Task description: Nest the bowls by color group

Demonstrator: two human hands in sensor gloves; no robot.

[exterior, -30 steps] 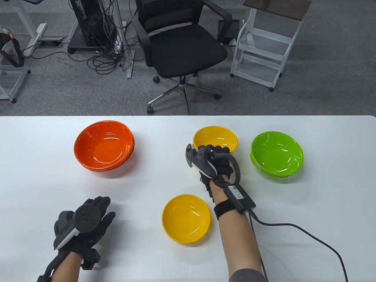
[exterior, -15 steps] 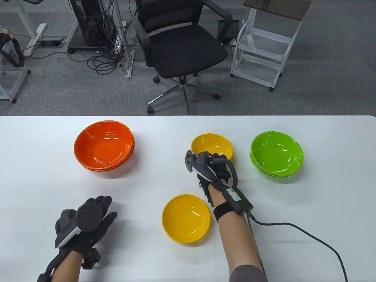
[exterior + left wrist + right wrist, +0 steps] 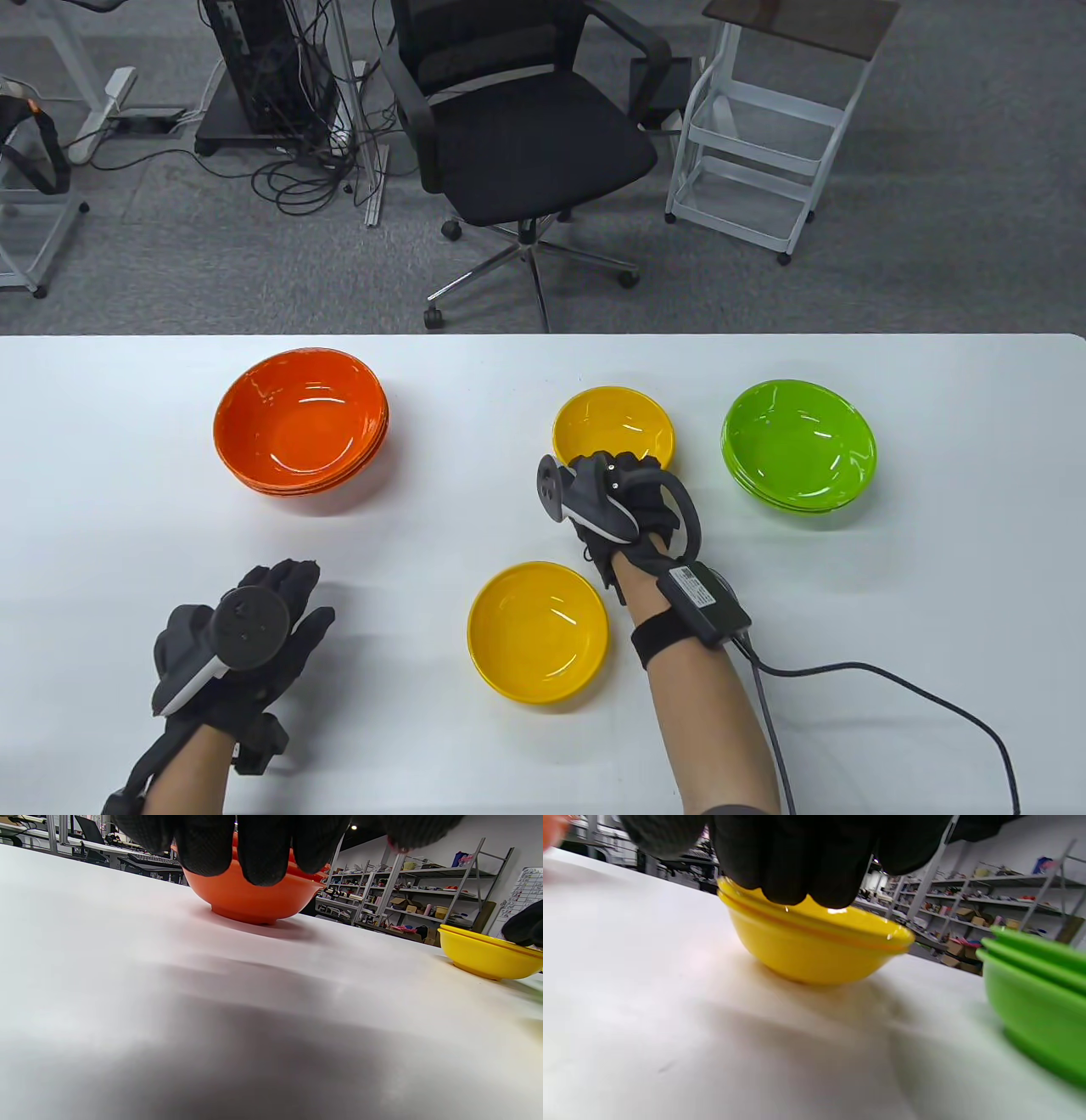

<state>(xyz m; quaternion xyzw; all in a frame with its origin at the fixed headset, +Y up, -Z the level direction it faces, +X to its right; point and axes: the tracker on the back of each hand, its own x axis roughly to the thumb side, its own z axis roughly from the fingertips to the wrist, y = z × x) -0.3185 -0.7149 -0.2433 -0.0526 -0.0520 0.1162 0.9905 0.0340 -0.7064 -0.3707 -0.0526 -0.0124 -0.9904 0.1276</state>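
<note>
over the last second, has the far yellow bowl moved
Yes. The far yellow bowl has come nearer the camera, widening its gap to the table far edge; the green stack stayed.

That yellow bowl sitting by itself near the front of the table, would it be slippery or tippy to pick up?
The lone yellow bowl shines with sharp glare spots, so it is probably smooth and a bit slick for gloved fingers. It looks like hard, rigid plastic, so likely light and stiff. Sitting level on the table, wide and shallow, it seems unlikely to tip, though a push would probably slide it.
</note>
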